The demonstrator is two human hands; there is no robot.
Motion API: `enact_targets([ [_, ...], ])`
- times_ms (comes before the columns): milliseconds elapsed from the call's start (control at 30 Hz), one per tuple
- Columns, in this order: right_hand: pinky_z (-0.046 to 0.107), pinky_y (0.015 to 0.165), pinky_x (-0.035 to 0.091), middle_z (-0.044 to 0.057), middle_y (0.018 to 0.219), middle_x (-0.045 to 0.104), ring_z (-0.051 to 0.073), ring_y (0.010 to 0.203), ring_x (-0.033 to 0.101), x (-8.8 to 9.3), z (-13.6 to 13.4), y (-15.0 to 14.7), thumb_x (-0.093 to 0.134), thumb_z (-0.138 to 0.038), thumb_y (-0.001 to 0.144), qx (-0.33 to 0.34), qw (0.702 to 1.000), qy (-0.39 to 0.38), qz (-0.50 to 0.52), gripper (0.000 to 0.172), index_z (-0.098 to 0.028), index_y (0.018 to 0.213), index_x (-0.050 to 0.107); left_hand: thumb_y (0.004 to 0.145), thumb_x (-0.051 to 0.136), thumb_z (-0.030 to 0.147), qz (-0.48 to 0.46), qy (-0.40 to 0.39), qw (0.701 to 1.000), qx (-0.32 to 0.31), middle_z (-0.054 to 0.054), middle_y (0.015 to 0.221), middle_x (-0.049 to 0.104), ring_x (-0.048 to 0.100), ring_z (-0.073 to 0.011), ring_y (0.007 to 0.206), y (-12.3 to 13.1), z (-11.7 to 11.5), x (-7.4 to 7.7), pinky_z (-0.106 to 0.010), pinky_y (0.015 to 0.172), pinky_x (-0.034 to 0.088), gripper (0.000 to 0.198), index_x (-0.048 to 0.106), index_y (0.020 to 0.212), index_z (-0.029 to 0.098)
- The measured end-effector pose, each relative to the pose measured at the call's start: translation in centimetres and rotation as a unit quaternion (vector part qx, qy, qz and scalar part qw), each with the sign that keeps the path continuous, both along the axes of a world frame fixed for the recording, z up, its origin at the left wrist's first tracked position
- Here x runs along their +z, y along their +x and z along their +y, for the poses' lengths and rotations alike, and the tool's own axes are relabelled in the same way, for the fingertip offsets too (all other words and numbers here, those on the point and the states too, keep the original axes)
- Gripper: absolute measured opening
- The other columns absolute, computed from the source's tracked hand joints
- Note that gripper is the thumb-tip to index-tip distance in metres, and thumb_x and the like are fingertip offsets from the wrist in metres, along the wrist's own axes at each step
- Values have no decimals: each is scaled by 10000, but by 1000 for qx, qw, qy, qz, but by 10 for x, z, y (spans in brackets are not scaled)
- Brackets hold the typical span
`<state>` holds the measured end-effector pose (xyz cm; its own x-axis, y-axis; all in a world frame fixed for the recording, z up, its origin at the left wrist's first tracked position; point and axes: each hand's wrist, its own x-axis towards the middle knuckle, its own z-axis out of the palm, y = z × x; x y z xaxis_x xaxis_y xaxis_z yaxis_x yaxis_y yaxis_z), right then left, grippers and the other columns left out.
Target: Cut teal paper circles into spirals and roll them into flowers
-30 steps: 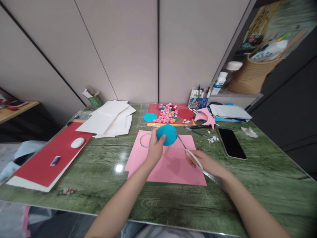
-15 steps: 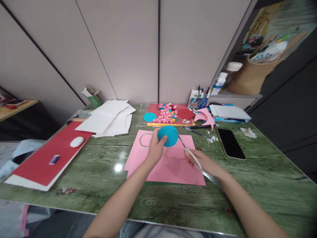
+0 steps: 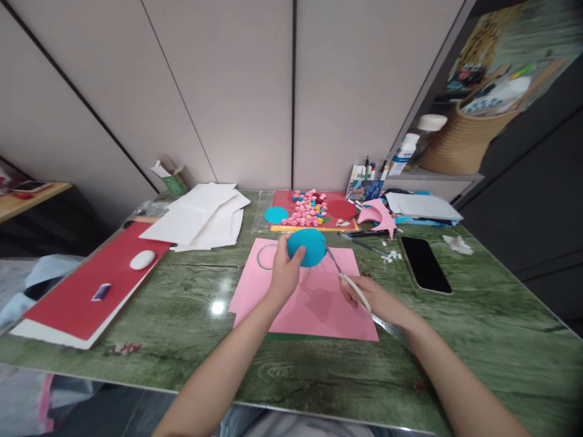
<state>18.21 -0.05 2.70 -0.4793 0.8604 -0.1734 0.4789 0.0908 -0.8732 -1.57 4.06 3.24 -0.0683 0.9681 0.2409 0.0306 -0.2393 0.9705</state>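
My left hand pinches a blue paper circle by its left side, thumb on top, above the table. In my right hand is a pair of scissors with white handles, its blades pointing up and left to the circle's right edge. Whether the blades touch the paper I cannot tell. Beneath both hands lie sheets of pink paper, with a thin grey ring on their upper left part, partly behind my left hand.
Behind, a red sheet carries pink paper bits, a second blue circle and a red circle. Pink offcuts, a phone and a pen lie right. White papers and red card lie left.
The blue circle has shifted slightly left and tilted a little in my left hand. My right hand with the scissors stays nearly in place.
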Motion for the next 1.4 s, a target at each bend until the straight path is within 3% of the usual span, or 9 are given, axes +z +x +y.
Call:
enact_targets([
  [433,248,574,332,-4,601,460,116,563,400,-3,0,1,298,-554,856,0,1000,0,6,467,-167,629,430,755,498,245,-11,-16,999,-32,-29,969,537,497,-164,914,1,0,-2,-285,821,390,247,467,993,184],
  [1133,252,568,327,-9,591,452,118,568,407,-3,-1,1,286,-518,875,6,1000,2,0,447,-171,626,418,768,492,271,-1,0,1000,11,-20,895,523,498,-154,836,0,-1,0,-281,776,404,206,455,954,190],
  [1400,259,582,338,-6,590,461,123,567,413,-1,-1,-1,290,-548,860,1,1000,1,1,466,-172,618,424,772,481,260,1,-8,1000,-8,-24,934,542,502,-162,891,0,-1,0,-290,808,401,210,461,970,195],
])
